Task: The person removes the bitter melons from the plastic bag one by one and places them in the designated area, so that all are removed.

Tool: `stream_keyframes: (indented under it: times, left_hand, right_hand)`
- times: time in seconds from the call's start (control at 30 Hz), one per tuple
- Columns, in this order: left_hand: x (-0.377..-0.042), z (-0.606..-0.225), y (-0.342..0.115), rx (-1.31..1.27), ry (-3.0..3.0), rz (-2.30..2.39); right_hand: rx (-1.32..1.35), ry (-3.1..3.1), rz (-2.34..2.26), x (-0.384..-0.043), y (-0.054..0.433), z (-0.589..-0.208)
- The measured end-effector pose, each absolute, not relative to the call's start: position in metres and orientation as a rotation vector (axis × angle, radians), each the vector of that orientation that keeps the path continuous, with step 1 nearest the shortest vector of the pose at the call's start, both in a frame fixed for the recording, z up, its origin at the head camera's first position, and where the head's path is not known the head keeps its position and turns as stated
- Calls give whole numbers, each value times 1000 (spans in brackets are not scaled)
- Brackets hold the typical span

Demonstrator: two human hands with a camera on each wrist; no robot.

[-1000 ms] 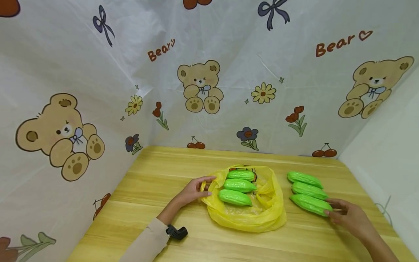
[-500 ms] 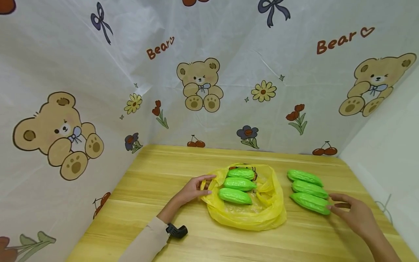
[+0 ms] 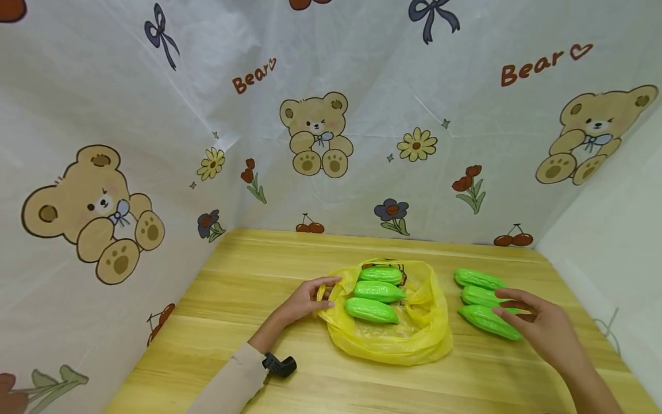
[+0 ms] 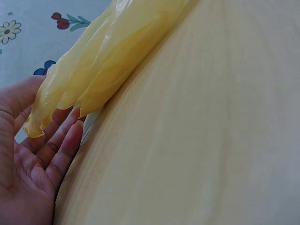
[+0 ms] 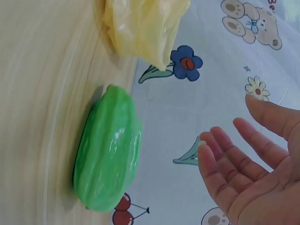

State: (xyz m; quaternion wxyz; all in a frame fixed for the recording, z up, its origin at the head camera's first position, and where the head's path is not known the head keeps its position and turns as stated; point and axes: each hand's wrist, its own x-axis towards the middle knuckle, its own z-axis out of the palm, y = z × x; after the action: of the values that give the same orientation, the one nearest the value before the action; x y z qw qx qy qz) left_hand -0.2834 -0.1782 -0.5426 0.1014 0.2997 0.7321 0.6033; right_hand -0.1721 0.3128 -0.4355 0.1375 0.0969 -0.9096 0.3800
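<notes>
a yellow plastic bag point(image 3: 395, 352) is held by its edge between the thumb and fingers of the left hand point(image 3: 304, 300), with three bagged green gourds point(image 3: 379, 291) cradled to that hand's right; three loose green gourds point(image 3: 478, 296), lined up on the wooden table point(image 3: 258, 256), are overhung by the right hand point(image 3: 549, 328), thumb and fingers parted.
</notes>
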Motion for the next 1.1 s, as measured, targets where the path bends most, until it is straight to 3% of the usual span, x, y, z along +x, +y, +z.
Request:
stream_keyframes:
  times: [1.1]
  left_hand:
    - [-288, -551, -179, 894, 2187, 1780]
  right_hand:
    - [658, -2546, 1338, -174, 225, -430]
